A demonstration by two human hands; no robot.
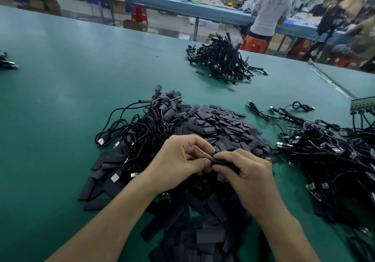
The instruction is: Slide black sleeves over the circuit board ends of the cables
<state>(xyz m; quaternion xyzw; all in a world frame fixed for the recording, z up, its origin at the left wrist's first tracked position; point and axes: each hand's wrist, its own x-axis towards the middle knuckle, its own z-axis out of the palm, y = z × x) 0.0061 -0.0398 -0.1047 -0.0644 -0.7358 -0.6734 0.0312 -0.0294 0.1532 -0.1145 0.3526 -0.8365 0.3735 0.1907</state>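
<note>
**Sleeve Fitting Station: Hand and Part Positions**

One black sleeve (220, 161) is being held above the near middle of the green table (60, 99), between the two hands. Its left end is being pinched by the thumb and forefinger of the left hand (178, 160), with the remaining fingers curled inward. Its right part is being gripped by the curled fingers and thumb of the right hand (249, 172). The fingertips of both hands are being brought almost together at the sleeve. Whether a board end is being covered inside the sleeve cannot be told, since the fingers are hiding it.

A heap of flat sleeves (223, 128) is lying directly under and beyond the hands and is spreading toward the near edge. A pile of sleeved cables (150, 124) is being kept just left of the heap, touching it. A tangle of unsleeved cables (324, 150) is lying to the right, with a bare circuit board (292, 130) showing at its left edge. A further bundle of cables (223, 61) is being stored well apart, at the far side of the table.

In the background, a person (269, 12) is being seated on an orange stool (254, 42) at another bench
</note>
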